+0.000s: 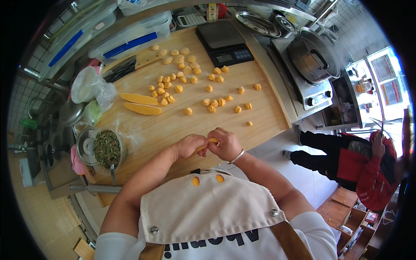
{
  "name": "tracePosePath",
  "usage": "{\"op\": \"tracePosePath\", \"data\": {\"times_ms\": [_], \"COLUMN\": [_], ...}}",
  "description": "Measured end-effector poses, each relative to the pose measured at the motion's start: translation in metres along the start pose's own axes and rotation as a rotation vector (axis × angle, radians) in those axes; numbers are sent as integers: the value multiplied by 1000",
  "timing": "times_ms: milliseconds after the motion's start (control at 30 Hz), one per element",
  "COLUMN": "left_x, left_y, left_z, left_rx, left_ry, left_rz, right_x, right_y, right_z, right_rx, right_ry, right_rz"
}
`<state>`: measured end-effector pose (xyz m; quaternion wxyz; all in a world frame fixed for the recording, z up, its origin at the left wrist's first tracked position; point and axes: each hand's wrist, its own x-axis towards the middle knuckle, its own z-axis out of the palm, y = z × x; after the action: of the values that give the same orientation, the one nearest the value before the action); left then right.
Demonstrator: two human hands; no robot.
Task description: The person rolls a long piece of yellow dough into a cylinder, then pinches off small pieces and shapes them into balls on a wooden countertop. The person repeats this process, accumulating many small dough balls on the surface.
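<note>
A short roll of yellow dough point(200, 149) is held between my two hands above the near edge of the wooden board point(156, 133). My left hand point(191, 145) wraps around its length, fingers partly hiding it. At the other end, my right hand point(226, 144) pinches the dough between thumb and fingers. Beyond the hands, many small yellow dough lumps point(221, 102) lie scattered over the board. Paler floured lumps point(178, 59) sit further back. Two long dough strips point(142, 109) lie side by side at the left of the lumps.
At the left stands a clear bowl of chopped green filling point(109, 148) with a metal utensil. A cleaver point(121, 69) and a digital scale point(224, 42) occupy the board's back. A large pot point(308, 58) rests on a cooker at right. A person in red point(357, 172) stands right.
</note>
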<state>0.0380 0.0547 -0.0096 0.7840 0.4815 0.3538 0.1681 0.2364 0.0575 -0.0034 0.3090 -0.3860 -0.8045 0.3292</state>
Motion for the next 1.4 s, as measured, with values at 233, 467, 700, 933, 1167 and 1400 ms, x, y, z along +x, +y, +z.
{"op": "tracePosePath", "data": {"times_ms": [233, 467, 700, 933, 1167, 1400], "left_x": [1, 9, 4, 0, 1, 1], "left_y": [-21, -27, -36, -18, 38, 51], "left_z": [3, -8, -12, -6, 39, 49], "left_rx": [48, -96, 91, 685, 153, -158], "left_ry": [273, 344, 434, 678, 473, 461], "left_rz": [-2, -38, 134, 83, 168, 104], "right_x": [-13, -38, -41, -30, 8, 15], "right_y": [53, 83, 81, 74, 11, -37], "right_z": [-85, -93, -64, -74, -38, -31], "right_rx": [740, -396, -530, -446, 1184, 583], "right_ry": [566, 364, 209, 37, 299, 257], "right_rz": [834, 449, 163, 320, 603, 393]}}
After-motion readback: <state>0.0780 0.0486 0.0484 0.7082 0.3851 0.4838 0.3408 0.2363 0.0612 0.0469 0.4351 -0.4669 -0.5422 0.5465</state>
